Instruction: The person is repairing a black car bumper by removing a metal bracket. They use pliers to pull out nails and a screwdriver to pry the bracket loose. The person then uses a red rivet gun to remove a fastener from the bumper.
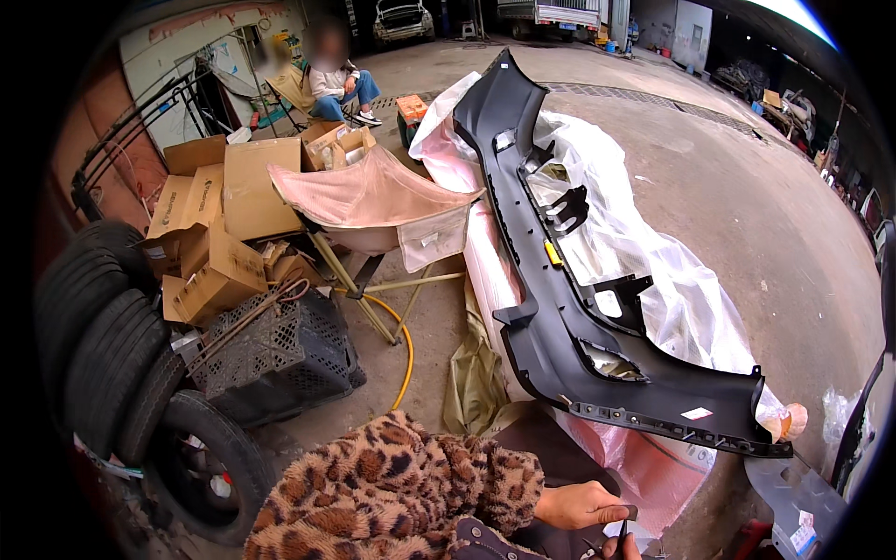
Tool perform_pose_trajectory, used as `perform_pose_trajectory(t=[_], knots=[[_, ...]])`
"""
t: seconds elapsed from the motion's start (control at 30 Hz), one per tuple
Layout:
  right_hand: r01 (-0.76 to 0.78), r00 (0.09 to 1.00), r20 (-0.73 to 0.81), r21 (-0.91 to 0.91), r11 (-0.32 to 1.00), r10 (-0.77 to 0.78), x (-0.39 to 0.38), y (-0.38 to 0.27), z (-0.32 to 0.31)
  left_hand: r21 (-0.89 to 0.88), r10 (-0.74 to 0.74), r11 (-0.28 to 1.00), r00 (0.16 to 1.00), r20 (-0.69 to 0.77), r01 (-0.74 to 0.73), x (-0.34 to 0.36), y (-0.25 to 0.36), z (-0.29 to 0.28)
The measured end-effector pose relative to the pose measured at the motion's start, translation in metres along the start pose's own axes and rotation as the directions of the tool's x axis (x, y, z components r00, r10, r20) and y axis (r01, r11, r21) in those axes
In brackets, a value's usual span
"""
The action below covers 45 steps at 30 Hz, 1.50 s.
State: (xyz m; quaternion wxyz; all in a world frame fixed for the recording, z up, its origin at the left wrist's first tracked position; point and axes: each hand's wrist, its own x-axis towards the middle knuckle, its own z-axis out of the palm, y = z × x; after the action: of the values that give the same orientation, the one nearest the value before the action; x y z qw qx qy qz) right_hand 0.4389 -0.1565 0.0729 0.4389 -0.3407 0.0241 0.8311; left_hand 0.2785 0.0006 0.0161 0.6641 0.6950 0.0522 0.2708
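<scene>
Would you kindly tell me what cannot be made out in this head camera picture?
All in the head view:
- Right hand: mostly cut off by the lower edge, so its grip is unclear.
- Small dark piece in the left hand: partly covered by fingers and too small to identify.
- Seated person: the head is blurred.
- Truck: its upper part is cut off by the top edge.
</scene>
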Motion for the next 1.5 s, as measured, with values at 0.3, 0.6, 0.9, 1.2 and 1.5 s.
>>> perform_pose_trajectory(t=[0.3, 0.6, 0.9, 1.2, 1.5], knots=[[0.004, 0.827, -0.229, -0.911, 0.412, -0.514, 0.004, -0.017, 0.039, -0.002, -0.076, 0.997, 0.997, 0.019, 0.076, -0.002, -0.005, -0.018], [-0.119, 0.757, 0.2, -0.894, -0.431, -0.622, -0.001, -0.052, 0.051, -0.072, -0.312, 0.946, 0.949, 0.048, 0.315, 0.002, 0.003, -0.024], [-0.265, 0.803, 0.299, -0.594, -0.759, -0.515, -0.014, -0.055, 0.055, -0.014, -0.378, 0.925, 0.925, 0.043, 0.379, 0.014, -0.001, -0.014], [-0.362, 0.758, 0.264, -0.591, -0.721, -0.596, -0.001, -0.045, 0.032, 0.167, -0.345, 0.922, 0.937, -0.057, 0.35, 0.02, -0.02, 0.0], [0.134, 0.784, -0.315, -0.756, 0.64, -0.536, 0.016, -0.023, 0.028, 0.215, -0.324, 0.913, 0.937, -0.134, 0.347, 0.017, -0.011, -0.001]])
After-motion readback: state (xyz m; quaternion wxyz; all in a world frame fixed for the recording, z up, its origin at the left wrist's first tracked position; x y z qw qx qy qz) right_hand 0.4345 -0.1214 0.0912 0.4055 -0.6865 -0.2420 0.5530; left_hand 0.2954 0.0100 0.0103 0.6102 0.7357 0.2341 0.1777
